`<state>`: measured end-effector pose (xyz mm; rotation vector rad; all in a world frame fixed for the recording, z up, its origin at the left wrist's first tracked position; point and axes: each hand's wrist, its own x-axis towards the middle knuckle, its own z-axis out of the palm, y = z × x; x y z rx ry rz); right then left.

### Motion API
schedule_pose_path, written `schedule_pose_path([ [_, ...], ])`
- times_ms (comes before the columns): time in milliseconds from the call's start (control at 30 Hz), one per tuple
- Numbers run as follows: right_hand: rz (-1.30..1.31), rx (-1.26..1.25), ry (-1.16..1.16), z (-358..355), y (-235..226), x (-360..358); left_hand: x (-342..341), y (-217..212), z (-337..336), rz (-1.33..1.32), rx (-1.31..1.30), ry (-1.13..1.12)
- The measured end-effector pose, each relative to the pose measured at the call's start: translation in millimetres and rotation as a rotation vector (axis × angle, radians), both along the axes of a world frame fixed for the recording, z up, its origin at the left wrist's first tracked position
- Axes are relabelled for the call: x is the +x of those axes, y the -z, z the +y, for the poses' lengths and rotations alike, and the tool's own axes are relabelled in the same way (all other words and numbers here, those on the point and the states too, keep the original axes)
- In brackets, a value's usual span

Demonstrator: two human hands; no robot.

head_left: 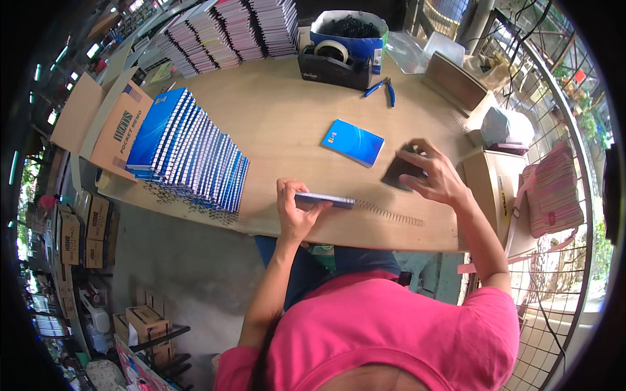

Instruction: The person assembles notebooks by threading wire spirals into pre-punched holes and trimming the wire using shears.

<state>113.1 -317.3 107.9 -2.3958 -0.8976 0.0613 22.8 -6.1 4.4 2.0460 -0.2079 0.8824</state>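
My left hand [297, 212] is closed on a thin blue notebook [326, 199], held edge-up near the table's front edge. From the notebook's right end a long wire coil [391, 216] runs out to the right, partly along its edge. My right hand [438, 174] is curled around a dark, blocky piece [396, 174] above the coil; it is smeared by motion, so its kind is unclear. A blue-covered notebook [355, 143] lies flat on the table between and beyond my hands.
Blue spiral notebooks stand in a tall stack [189, 146] at the left, beside an open carton [117, 127]. At the back are more notebook stacks [228, 32], a tape dispenser [336, 68], a tub of black coils [352, 27] and blue-handled pliers [389, 91]. A cardboard box [489, 189] stands right.
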Motion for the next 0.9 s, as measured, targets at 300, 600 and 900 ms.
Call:
schedule_pose_path([
  [300, -0.148, -0.238, 0.097, 44, 64, 3, -11, 12, 20, -0.019, -0.087, -0.02],
  [600, 0.723, 0.551, -0.337, 50, 51, 29, 6, 9, 0, -0.027, -0.144, 0.083],
  [900, 0.773, 0.288, -0.456, 83, 42, 32, -2, 13, -6, 0.072, -0.193, 0.091],
])
